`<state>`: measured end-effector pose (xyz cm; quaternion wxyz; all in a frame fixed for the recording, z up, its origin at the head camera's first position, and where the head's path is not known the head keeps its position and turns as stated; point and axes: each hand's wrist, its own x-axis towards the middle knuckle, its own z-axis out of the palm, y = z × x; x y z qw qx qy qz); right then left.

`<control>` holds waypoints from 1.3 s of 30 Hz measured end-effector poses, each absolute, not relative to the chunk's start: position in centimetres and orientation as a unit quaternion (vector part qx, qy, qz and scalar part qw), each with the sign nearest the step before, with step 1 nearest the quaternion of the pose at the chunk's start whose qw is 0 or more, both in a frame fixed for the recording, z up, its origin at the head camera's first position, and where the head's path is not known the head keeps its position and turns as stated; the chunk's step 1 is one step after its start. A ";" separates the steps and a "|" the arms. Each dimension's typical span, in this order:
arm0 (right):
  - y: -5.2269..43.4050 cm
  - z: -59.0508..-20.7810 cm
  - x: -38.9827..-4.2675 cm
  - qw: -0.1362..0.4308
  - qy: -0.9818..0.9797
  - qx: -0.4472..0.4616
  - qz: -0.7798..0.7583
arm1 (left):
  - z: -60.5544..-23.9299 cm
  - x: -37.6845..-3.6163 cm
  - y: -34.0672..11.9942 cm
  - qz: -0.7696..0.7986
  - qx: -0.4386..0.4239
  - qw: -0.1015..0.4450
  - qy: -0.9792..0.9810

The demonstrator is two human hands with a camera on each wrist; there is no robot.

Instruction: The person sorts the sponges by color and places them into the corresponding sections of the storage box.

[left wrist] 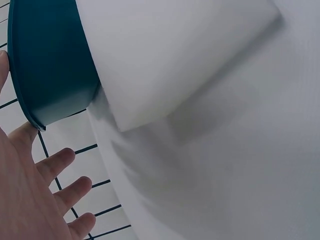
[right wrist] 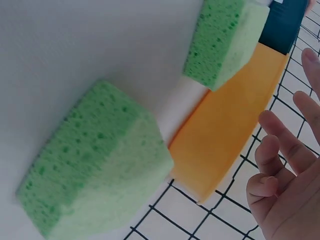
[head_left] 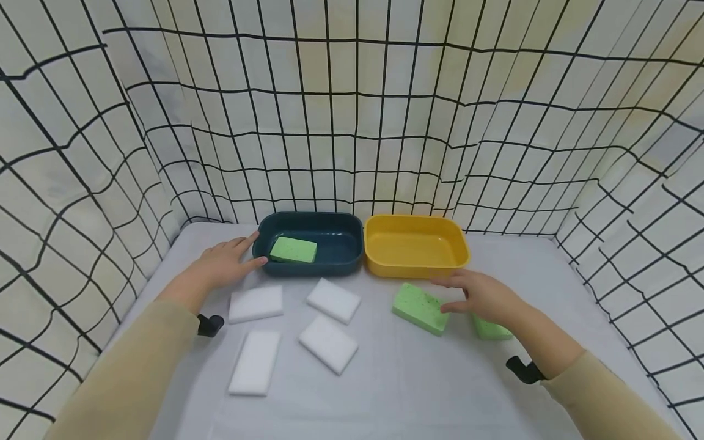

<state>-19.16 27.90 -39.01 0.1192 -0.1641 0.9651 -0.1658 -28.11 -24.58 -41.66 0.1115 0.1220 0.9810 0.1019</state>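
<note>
My left hand [head_left: 222, 263] touches the left rim of a dark teal tub [head_left: 338, 244], its fingers spread and mostly straight. Inside that tub lies one green sponge [head_left: 293, 250]. Over on the right, my right hand [head_left: 481, 296] holds nothing; its fingers are loosely bent, with the thumb right at the edge of a second green sponge [head_left: 420, 308]. A third green sponge [head_left: 491, 330] lies partly hidden beneath that hand in the head view. The right wrist view shows both loose sponges, the nearer sponge [right wrist: 95, 165] large in front.
A yellow tub [head_left: 416, 247] stands against the teal one. Several white foam blocks [head_left: 329, 344] lie on the white cloth in front, one block [left wrist: 170, 55] close to the left wrist. Black wire grid [head_left: 354, 131] encloses the back and sides.
</note>
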 end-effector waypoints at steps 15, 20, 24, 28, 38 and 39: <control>26.9 -41.3 -18.7 0.145 0.966 -0.177 -0.120 | -41.8 -28.8 -24.8 0.090 0.137 0.106 0.981; 26.6 -41.8 -18.8 0.143 0.966 -0.192 -0.099 | -41.8 -28.9 -24.8 0.089 0.133 0.112 0.981; 26.3 -42.1 -18.9 0.151 0.967 -0.188 -0.086 | -41.9 -29.0 -24.9 0.090 0.130 0.116 0.981; 26.3 -42.2 -19.0 0.154 0.967 -0.186 -0.077 | -42.1 -29.1 -24.9 0.086 0.131 0.115 0.981; 26.4 -42.6 -18.8 0.138 0.969 -0.194 -0.065 | -41.7 -28.7 -24.8 0.099 0.132 0.122 0.979; 26.4 -42.6 -18.8 0.135 0.969 -0.195 -0.065 | -41.7 -28.7 -24.8 0.102 0.131 0.124 0.978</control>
